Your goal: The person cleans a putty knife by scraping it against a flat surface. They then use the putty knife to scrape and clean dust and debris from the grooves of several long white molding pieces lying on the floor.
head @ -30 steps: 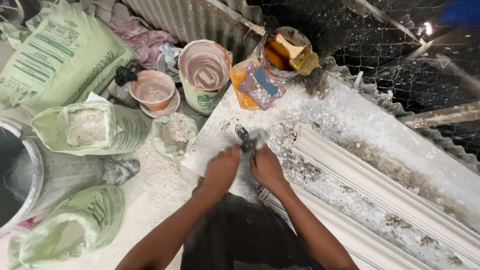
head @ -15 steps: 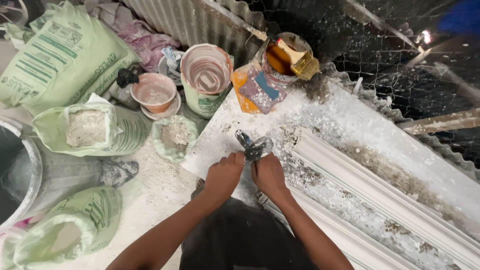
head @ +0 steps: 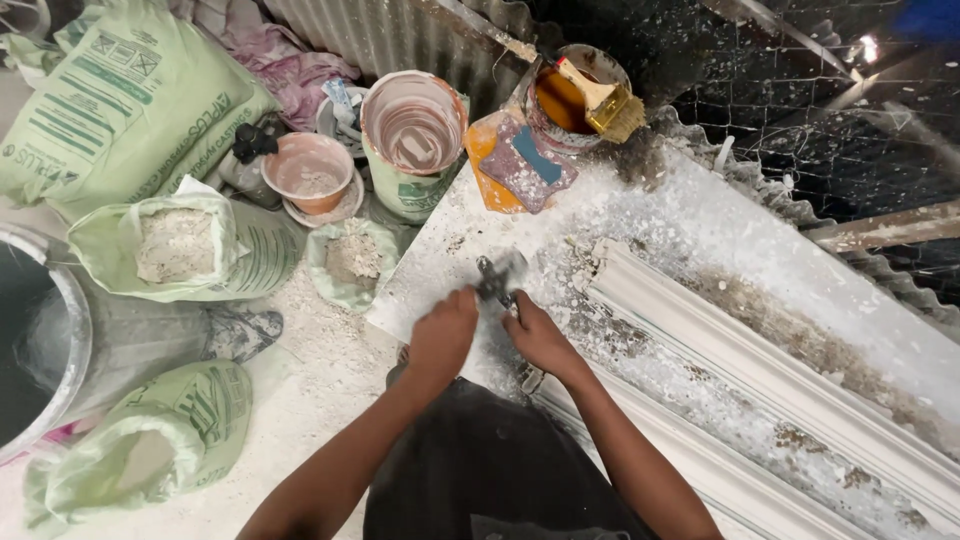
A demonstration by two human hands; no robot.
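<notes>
1. Left hand (head: 443,335): fingers curled shut on the near end of a small dark metal tool (head: 497,280), low over the tabletop (head: 700,215).
2. Right hand (head: 537,335): fingers likewise closed about the same tool from the other side; the two hands sit just beside each other.
3. The tool itself is blurred; its kind cannot be told. It sits at the near left corner of the white-crusted tabletop, just left of the end of a long white moulded strip (head: 760,370).
4. Far edge of the tabletop: an orange, stained float (head: 515,165) and, beside it, a can of amber liquid (head: 560,100) with a brush (head: 605,100) resting across its rim.
5. Floor left of the tabletop: a plaster-coated bucket (head: 412,135), a small pink bowl (head: 307,170), and several green sacks, one open sack (head: 180,245) showing white powder.
6. Far left: the rim of a grey drum (head: 70,330).
</notes>
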